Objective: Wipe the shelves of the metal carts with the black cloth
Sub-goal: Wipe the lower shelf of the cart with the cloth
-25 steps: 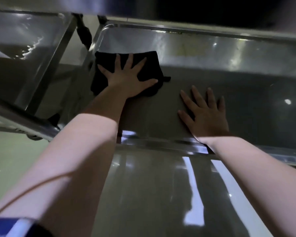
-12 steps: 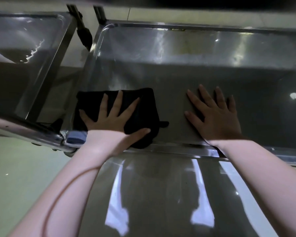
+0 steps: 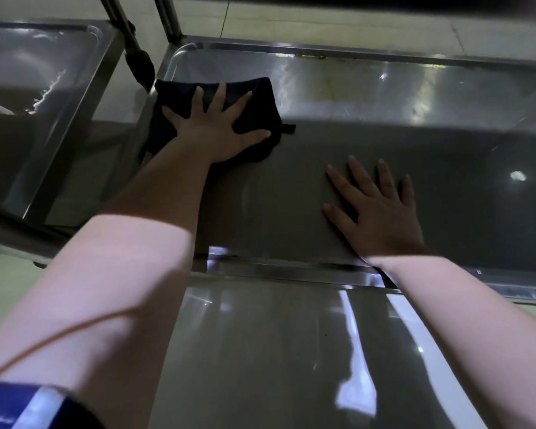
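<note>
Pressing the cloth [image 3: 171, 97] flat with the left hand [image 3: 217, 131], fingers [image 3: 220, 94] splayed straight over it, not curled round. Up in the far left corner of the shelf [image 3: 384, 97] there, at the rim. Bracing with the right hand [image 3: 381, 218] too, palm down on bare metal near the front edge, fingers [image 3: 359, 178] released and flat, well apart from the cloth. Reaching in across the nearer shelf [image 3: 276, 351]. Second cart [image 3: 28, 88] just beside, on the left.
</note>
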Available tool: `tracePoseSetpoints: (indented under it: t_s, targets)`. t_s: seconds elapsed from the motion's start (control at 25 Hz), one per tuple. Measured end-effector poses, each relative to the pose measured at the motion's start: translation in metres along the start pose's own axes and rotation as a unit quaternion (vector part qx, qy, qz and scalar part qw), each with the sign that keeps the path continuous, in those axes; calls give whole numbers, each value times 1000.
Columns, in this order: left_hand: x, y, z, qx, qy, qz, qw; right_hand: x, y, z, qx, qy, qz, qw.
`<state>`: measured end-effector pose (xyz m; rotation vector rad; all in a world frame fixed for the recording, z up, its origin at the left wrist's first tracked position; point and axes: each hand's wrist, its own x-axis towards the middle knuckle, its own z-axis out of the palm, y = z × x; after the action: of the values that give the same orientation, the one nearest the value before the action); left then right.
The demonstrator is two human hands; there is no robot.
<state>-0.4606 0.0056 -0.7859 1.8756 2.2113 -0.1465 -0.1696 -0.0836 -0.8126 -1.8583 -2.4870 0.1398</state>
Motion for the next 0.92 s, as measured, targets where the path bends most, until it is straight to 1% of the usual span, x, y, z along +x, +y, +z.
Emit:
tracePoseSetpoints:
  t_s: [0.08, 0.2, 0.24, 0.4, 0.48, 0.52, 0.64, 0.8, 0.92]
  targets:
    - [-29, 4, 12, -7, 7, 11, 1000, 0, 0, 1, -3, 0, 0, 1000]
    - [-91, 10, 39, 1, 60, 40, 997, -1, 1, -2, 2, -7, 1, 1000]
    - [-106, 11, 42, -2, 64, 44, 997, -1, 0, -2, 2, -6, 4, 1000]
    - [-149, 8, 52, 6, 46, 8, 999, 2, -4, -2, -10, -9, 12, 1000]
    - [-165, 9, 56, 7, 56, -1, 998, 3, 15, -7, 11, -4, 22, 1000]
    - [-168, 10, 56, 3, 56, -4, 998, 4, 29, -9, 21, -3, 42, 999]
    - [-162, 10, 53, -9, 35, -22, 999, -1, 58, -9, -7, -24, 93, 995]
    - [-127, 11, 47, -1, 33, -15, 999, -2, 55, -1, -21, -7, 85, 996]
    - [-72, 28, 30, 2, 33, -20, 999, -2, 57, -2, -18, -4, 85, 996]
